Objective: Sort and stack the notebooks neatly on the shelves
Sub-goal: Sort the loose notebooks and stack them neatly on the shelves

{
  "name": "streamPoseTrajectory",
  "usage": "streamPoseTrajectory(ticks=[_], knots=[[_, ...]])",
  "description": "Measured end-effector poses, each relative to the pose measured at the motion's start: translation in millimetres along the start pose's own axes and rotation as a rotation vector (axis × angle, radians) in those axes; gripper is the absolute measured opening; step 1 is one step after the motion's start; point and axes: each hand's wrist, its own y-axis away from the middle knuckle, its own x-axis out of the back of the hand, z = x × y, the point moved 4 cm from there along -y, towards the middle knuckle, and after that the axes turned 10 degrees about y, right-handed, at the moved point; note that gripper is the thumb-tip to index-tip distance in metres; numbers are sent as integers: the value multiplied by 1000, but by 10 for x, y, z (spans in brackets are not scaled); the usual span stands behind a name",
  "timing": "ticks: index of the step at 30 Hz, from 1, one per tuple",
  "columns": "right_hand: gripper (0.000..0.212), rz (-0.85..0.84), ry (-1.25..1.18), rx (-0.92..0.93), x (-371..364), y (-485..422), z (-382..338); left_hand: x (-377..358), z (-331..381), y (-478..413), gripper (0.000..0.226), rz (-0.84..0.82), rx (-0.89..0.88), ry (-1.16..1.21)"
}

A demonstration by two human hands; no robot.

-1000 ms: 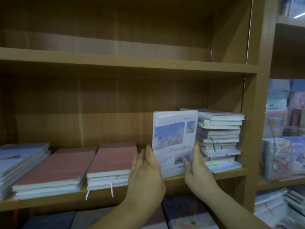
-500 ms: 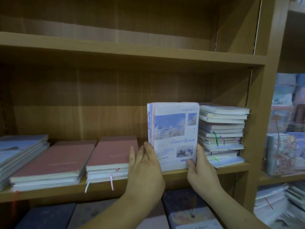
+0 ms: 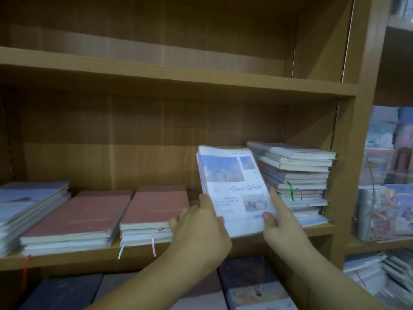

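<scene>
Bundle of notebooks [image 3: 234, 189]: white covers with sky pictures, held between our two hands just left of the tall stack [image 3: 297, 182], tilted so its top leans away from that stack.
Left hand [image 3: 201, 229]: grips the bundle's lower corner on the side far from the tall stack, thumb up along the edge; the fingers behind are hidden.
Right hand [image 3: 283, 224]: pinches the corner nearest the tall stack, thumb on the front cover and forefinger laid along the side edge.
Contact below: we cannot tell whether the bundle's lower edge rests on the shelf board [image 3: 89, 258] or hangs just above it.
Step in hand, as we judge it: squaring the bundle and laying it in the gap between the tall stack and the pink stack [image 3: 156, 206] to its left.
Doing it well: we should tap the lower edge on the board so the covers line up. Then we bring the bundle parallel to the tall stack's side and lower it flat, spines facing as its neighbours' do.
Watch for: the tall stack is ragged, with ribbons hanging out, so we should steer clear of nudging it.
Further left of the tall stack: a second pink pile [image 3: 76, 220], then a blue-grey pile [image 3: 29, 204], both lying flat.
</scene>
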Motion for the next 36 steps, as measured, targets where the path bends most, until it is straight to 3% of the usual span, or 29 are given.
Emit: streamPoseTrajectory(ticks=[5, 8, 12, 16, 21, 27, 36], knots=[[57, -184, 63, -115, 154, 50, 7, -115, -92, 21, 34, -117, 79, 302], [38, -202, 193, -127, 123, 99, -19, -292, -223, 30, 35, -118, 207, 415], [35, -136, 317, -76, 154, 164, -59, -353, -313, 39, 24, -69, 246, 527], [46, -89, 234, 44, 286, 277, -37, -177, -489, 183, 22, -51, 161, 444], [86, -276, 307, 83, 297, 306, 102, -84, -649, 464, 17, -158, 94, 319], [82, -204, 251, 60, 176, 216, 110, -79, -658, 489, 46, -49, -33, 270], [89, -139, 334, 47, -49, -25, 31, -67, -763, 491, 44, 71, -107, 337]])
